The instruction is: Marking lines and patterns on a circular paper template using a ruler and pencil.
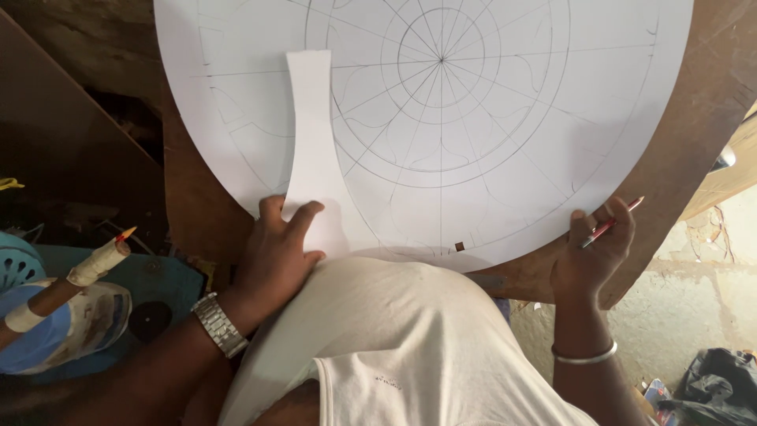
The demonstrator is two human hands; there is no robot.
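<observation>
Left grip (276,252) pressed flat on paper template (314,158) | right grip (595,244) pinching red pencil (611,225), steadying round sheet (552,118) | risk: template likely shifted if pressure is eased, line spoiled

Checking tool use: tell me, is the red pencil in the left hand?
No, the red pencil sits in the right hand; the left hand presses a white paper template.
</observation>
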